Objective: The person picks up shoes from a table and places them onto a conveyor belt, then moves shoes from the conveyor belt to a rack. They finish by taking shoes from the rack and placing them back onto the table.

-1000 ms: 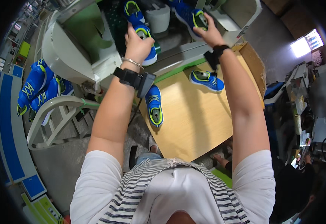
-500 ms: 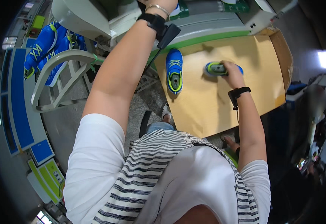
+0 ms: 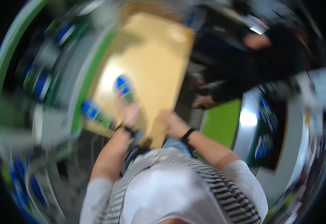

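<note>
A blue shoe with lime-green trim (image 3: 121,83) is on the tan table (image 3: 153,63). My left hand (image 3: 129,111) is at its heel end, with fingers closed over its opening; motion blur softens the grip. To the left, a matching shoe (image 3: 92,111) lies at a slant near the table's green-edged side, apart from my hand. My right hand (image 3: 173,124) is over the table's near right edge. Its fingers are smeared, and I see no shoe at it.
A grey machine with a green edge (image 3: 84,78) borders the table on the left. More blue shoes (image 3: 21,179) are at the lower left. At right, a dark-clothed person (image 3: 245,63) stands near a green surface (image 3: 222,121), with further shoes (image 3: 265,145) beyond it.
The view has swung round. My left hand has come from the machine to a shoe on the table. My right hand has let go of the shoe it held and is now near the table edge.
</note>
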Demonstrator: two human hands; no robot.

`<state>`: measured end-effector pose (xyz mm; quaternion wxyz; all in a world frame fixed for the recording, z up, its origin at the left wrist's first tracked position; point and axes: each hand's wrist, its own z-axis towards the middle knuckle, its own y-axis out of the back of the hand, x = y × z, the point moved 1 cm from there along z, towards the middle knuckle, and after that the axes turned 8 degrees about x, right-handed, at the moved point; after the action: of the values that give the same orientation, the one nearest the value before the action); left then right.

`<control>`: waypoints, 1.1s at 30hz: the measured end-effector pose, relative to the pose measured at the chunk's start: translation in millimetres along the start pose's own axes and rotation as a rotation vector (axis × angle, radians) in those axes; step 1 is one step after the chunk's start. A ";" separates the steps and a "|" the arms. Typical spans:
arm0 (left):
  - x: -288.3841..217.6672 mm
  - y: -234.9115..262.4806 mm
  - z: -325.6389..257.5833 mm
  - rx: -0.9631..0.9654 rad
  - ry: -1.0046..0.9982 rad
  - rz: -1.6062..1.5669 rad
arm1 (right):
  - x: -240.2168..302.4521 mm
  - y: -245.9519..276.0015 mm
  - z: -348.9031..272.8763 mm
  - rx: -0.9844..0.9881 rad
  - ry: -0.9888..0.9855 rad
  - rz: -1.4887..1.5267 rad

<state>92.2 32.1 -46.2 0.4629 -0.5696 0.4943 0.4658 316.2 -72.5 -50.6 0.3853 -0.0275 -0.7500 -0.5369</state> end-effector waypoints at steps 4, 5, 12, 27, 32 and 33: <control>-18.0 56.5 13.9 -0.325 -0.185 0.803 | 31.5 -32.8 -1.3 0.169 -0.231 -0.065; -9.5 82.5 27.5 -0.334 -0.347 0.928 | 26.7 -50.6 0.2 0.160 -0.245 -0.054; 53.5 119.9 46.6 -0.455 0.081 0.670 | 45.9 -45.4 -1.4 0.296 -0.403 -0.052; 15.5 133.9 65.9 -0.273 -0.069 1.401 | 30.7 -57.9 25.6 0.390 -0.477 -0.079; -77.7 99.7 6.7 -0.042 -0.105 1.759 | 25.8 -61.6 21.5 0.387 -0.492 -0.073; -66.6 117.8 14.7 -0.056 -0.097 1.755 | 28.4 -60.4 24.6 0.394 -0.491 -0.079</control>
<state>-31.2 45.6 9.8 -0.0557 0.0253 0.7220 0.6891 255.3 -88.2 -83.8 0.1693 -0.0519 -0.9106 -0.3734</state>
